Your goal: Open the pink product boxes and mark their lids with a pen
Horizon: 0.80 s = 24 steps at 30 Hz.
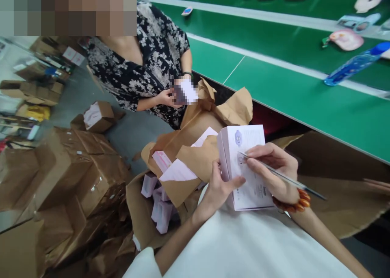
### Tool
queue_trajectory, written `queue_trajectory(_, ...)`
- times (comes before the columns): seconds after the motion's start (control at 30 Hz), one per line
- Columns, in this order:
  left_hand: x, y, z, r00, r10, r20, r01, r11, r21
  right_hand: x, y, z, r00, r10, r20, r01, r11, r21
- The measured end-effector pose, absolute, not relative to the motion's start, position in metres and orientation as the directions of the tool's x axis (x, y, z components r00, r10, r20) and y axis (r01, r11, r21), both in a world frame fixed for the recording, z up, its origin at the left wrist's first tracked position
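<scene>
A white printed box [248,188] with small pictures and text on its face is held tilted in front of my body. My left hand [221,186] is closed around its left side, with the thumb lying on the printed face. In my right hand [274,164] I pinch a thin metal tool like tweezers [289,178]; its tip touches or nearly touches a small round picture on the box. Which end is the working one is hard to make out. An orange bead bracelet [294,201] is on my right wrist.
An open carton [179,190] holding pinkish-white boxes stands left of my hands, above another carton [137,205]. A co-worker [152,54] opposite holds a white item. The green conveyor table [274,79] carries a blue bottle [356,65] and several pink items. Cardboard boxes [82,164] crowd the left floor.
</scene>
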State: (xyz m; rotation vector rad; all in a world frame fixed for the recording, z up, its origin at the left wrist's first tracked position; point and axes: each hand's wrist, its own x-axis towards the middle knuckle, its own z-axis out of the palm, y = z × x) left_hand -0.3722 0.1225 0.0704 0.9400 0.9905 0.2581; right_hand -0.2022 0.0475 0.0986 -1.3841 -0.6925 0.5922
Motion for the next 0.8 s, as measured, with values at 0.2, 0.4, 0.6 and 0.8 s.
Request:
queue_trajectory(0.2,-0.363,0.124,0.091,0.635,0.499,-0.589,0.349,0.495,0.796,-0.204,0.035,0.100,0.800,0.575,0.170,0.191,0.026,-0.981)
queue_trajectory(0.4,-0.359,0.129,0.107,0.676,0.417,-0.608,0.447,0.423,0.788,-0.214,0.023,0.096,0.824,0.511,0.243,0.235,0.082,-0.968)
queue_trajectory(0.6,-0.358,0.130,0.112,0.691,0.401,-0.602,0.471,0.381,0.795,-0.216,0.023,0.094,0.835,0.481,0.268,0.264,0.078,-0.961)
queue_trajectory(0.8,-0.358,0.131,0.114,0.674,0.410,-0.615,0.480,0.389,0.786,-0.216,0.027,0.094,0.848,0.465,0.254,0.259,0.054,-0.964)
